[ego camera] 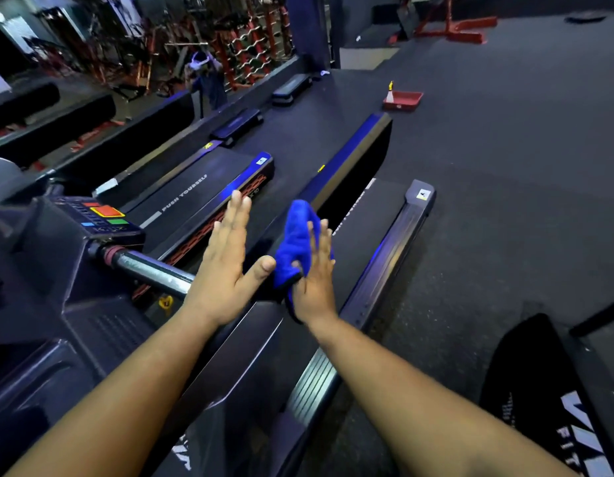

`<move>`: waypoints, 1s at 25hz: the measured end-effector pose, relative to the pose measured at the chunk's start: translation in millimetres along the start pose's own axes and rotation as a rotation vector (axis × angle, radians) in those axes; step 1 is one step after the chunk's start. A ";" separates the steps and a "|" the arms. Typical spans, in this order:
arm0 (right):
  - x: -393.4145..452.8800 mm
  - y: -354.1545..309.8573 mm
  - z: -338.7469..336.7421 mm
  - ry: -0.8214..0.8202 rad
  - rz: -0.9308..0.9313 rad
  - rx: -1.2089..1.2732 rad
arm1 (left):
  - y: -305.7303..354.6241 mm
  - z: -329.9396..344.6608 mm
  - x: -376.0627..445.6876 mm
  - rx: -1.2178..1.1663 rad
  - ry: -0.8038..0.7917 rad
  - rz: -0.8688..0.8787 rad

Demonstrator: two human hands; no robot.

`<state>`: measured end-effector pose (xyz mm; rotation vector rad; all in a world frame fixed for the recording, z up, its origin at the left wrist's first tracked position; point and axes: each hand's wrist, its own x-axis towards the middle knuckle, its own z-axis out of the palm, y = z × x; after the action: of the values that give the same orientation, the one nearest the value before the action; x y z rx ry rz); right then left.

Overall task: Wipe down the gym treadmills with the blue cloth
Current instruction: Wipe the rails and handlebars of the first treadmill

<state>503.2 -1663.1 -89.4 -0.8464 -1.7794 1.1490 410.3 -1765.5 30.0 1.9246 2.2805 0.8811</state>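
While both forearms reach forward over the treadmill, the right hand (314, 287) grips the blue cloth (297, 242): thumb tucked under the bunched fabric, fingers straight along its right side. Cloth is plush, folded into a thick wad, rising past the fingertips; its lower edge hangs at the wrist. Left hand (226, 266) released, fingers flat and together, thumb spread toward the cloth, close beside it but contact cannot be told. Below the hands, the treadmill's dark glossy side arm (350, 156) runs away from the viewer. Right side rail (391, 256) ribbed metal. Chrome handlebar (150, 270) at left, console (102, 218) with red, green, blue buttons. Floor (505, 166) dark speckled rubber.
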 end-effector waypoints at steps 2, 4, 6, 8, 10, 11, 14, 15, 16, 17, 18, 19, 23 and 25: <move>21.6 -2.2 7.8 0.152 0.230 0.219 | -0.1 4.3 4.8 0.137 -0.101 0.015; -1.0 -33.1 24.9 0.172 0.386 0.329 | -2.2 7.1 8.9 0.141 -0.158 0.004; -35.3 -58.9 30.2 0.079 0.302 0.261 | -7.0 6.6 9.9 0.034 -0.148 -0.023; -17.3 -50.5 24.8 0.108 0.207 0.292 | -9.1 5.4 7.9 -0.007 -0.138 -0.029; 43.7 -32.9 6.5 0.222 0.383 0.277 | -8.0 7.3 7.4 0.033 -0.163 -0.036; 67.4 -29.0 -1.6 0.256 0.461 0.295 | -7.3 8.0 7.3 0.054 -0.169 -0.046; 38.7 -35.8 0.7 0.178 0.283 0.176 | -8.0 7.5 8.9 -0.049 -0.097 -0.089; 5.0 -43.6 5.9 0.106 0.135 0.119 | -9.2 6.2 10.3 -0.135 -0.045 -0.119; -27.4 -49.0 7.4 0.017 0.015 0.063 | -10.3 4.4 10.6 -0.211 0.004 -0.149; -46.0 -46.8 6.6 -0.083 -0.053 -0.002 | -10.8 2.9 9.7 -0.252 0.036 -0.164; -41.2 -42.3 2.9 -0.135 -0.092 -0.078 | -10.5 2.2 8.5 -0.254 0.050 -0.160; -15.8 -38.9 -2.9 -0.140 -0.122 -0.166 | -9.3 2.3 7.5 -0.225 0.045 -0.147; 71.6 -62.2 -24.8 -0.162 -0.060 -0.481 | -6.9 4.1 8.8 -0.076 -0.019 -0.140; 43.9 -70.5 -17.5 -0.243 -0.136 -0.529 | -6.0 5.3 7.4 -0.022 -0.033 -0.144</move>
<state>493.5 -1643.9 -7.3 -0.8920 -2.3594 0.7198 405.2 -1757.1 25.4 1.7267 2.3452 0.8470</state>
